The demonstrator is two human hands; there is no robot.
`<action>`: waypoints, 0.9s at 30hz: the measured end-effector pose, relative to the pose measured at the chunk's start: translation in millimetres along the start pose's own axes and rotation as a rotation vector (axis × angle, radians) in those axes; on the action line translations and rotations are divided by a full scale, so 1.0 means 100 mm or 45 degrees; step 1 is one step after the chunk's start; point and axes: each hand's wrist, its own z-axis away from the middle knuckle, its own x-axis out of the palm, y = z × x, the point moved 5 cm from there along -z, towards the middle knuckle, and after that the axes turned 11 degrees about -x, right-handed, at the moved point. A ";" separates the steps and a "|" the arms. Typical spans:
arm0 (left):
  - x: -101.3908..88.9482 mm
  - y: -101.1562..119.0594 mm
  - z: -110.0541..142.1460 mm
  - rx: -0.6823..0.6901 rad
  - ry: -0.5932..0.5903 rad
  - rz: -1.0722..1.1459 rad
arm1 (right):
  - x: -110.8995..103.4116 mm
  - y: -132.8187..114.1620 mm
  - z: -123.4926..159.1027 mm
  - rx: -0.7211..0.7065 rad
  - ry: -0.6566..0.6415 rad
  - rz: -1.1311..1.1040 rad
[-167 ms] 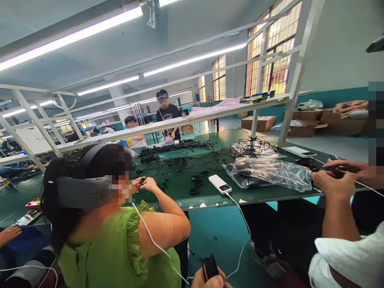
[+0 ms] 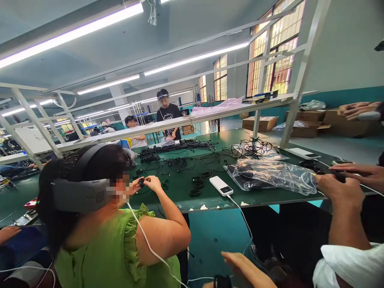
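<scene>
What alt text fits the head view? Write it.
At the bottom edge, the person's open right hand is beside a black cable coil. Ahead, a co-worker in a green top holds a small black part over a green workbench with black cables and a white power bank.

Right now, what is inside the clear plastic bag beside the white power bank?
Dark bundled cable shows through the clear plastic bag, mostly at one end. Glare and folds cover the rest, so anything else inside cannot be seen.
</scene>
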 end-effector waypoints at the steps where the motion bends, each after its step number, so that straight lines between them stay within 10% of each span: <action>1: -0.04 0.24 0.01 0.028 0.013 0.015 | 0.11 0.04 -0.40 -0.050 -0.001 0.013; 5: -0.40 1.56 -0.03 0.216 0.079 0.082 | 0.72 0.31 -1.61 -0.153 -0.061 0.086; 10: -1.05 2.79 -0.18 0.448 0.204 0.119 | 1.30 0.79 -1.96 -0.187 -0.116 0.174; 17: -1.76 3.05 -0.60 0.494 0.382 0.114 | 1.65 1.24 -2.01 -0.204 -0.096 0.138; 27: -2.15 3.11 -0.84 0.776 0.459 -0.150 | 1.86 1.43 -1.95 -0.054 -0.064 -0.006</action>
